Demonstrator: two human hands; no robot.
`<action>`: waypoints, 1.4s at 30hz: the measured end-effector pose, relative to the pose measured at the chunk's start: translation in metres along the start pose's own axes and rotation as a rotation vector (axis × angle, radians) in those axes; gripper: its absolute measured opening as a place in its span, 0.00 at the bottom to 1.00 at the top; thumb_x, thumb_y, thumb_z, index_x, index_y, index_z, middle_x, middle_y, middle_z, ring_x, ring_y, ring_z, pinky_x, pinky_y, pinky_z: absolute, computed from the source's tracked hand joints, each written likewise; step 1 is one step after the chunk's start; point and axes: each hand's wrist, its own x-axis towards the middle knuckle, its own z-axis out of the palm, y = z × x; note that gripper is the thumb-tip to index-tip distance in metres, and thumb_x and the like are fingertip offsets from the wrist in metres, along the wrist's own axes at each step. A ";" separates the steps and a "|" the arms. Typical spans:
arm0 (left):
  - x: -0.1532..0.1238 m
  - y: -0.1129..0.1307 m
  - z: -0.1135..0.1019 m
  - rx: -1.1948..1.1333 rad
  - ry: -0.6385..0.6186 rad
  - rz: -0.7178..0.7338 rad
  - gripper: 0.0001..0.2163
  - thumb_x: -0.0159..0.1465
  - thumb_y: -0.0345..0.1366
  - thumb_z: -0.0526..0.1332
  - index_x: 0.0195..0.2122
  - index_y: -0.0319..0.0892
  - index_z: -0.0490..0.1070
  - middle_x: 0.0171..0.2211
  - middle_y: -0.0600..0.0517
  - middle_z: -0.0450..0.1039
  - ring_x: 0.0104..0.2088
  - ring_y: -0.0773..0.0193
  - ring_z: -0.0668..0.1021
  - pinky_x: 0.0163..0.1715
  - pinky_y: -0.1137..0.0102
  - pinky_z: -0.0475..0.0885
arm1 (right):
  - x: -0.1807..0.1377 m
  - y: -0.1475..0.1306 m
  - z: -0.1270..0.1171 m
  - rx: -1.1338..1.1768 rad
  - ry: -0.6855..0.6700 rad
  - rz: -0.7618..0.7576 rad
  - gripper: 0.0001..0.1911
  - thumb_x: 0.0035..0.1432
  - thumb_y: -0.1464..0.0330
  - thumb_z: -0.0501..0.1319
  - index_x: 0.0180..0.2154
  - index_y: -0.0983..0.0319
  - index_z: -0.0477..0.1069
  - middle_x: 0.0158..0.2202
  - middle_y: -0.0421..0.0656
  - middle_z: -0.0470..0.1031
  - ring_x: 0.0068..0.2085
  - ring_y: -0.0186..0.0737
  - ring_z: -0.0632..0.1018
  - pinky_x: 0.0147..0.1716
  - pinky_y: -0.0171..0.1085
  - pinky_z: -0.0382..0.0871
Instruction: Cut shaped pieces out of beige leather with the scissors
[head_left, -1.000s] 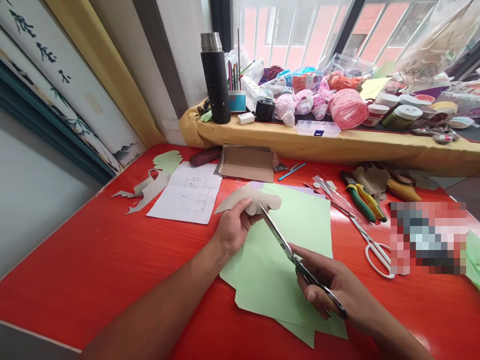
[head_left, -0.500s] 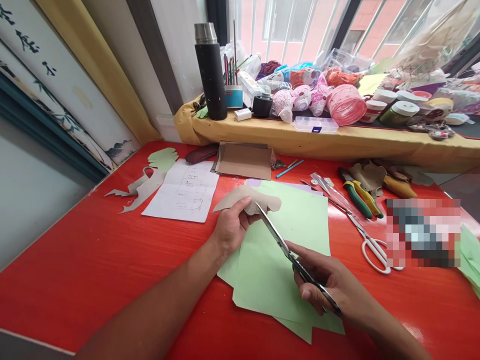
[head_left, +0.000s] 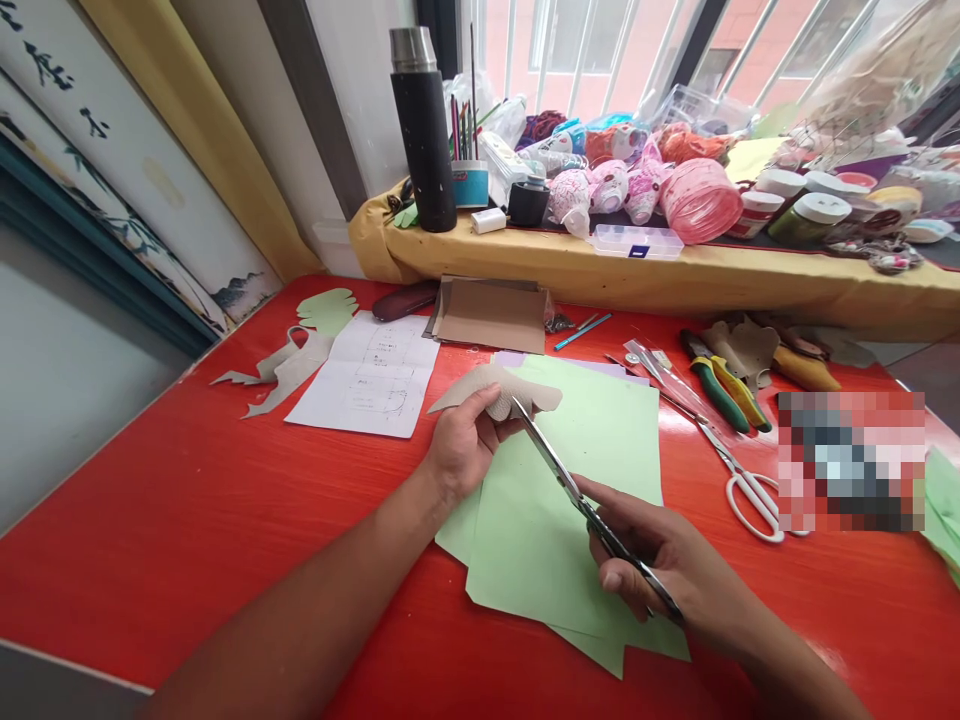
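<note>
Between the thumb and fingers of my left hand is a curved piece of beige, leather-like material, its near edge folded over. My right hand is wrapped round the handles of dark-handled scissors. Their long silver blades point up and left, the tips touching the beige piece right beside my left fingers. Whether the blades are slightly apart is hard to make out. Beneath both hands lie light green paper sheets on the red table.
A paper with a drawn pattern and beige offcuts lie left. Brown sheets are at the back. White-handled scissors and pliers lie right. A black thermos stands on the crowded sill.
The beige piece has tilted slightly in my left hand, its right end now pointing more outward. The scissors stay at its edge. The whole view has shifted a little.
</note>
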 end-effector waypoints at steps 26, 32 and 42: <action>0.003 -0.008 -0.004 0.048 -0.015 -0.014 0.10 0.59 0.39 0.74 0.38 0.39 0.82 0.36 0.46 0.84 0.40 0.54 0.85 0.46 0.58 0.83 | 0.001 0.005 0.000 0.058 -0.016 -0.019 0.53 0.57 0.41 0.75 0.74 0.60 0.68 0.28 0.34 0.64 0.24 0.32 0.62 0.22 0.34 0.59; 0.002 -0.007 -0.004 0.083 -0.007 0.022 0.10 0.58 0.40 0.75 0.35 0.39 0.82 0.35 0.47 0.82 0.39 0.56 0.83 0.43 0.60 0.81 | 0.002 0.006 -0.001 0.048 -0.015 -0.025 0.52 0.59 0.42 0.75 0.75 0.60 0.66 0.28 0.33 0.62 0.24 0.33 0.63 0.22 0.34 0.60; 0.003 -0.005 -0.006 0.226 0.002 0.039 0.14 0.56 0.43 0.77 0.30 0.39 0.77 0.29 0.51 0.74 0.28 0.65 0.72 0.27 0.68 0.65 | 0.003 0.004 0.000 0.044 0.060 0.009 0.57 0.57 0.39 0.74 0.76 0.64 0.64 0.28 0.32 0.61 0.22 0.33 0.63 0.22 0.36 0.60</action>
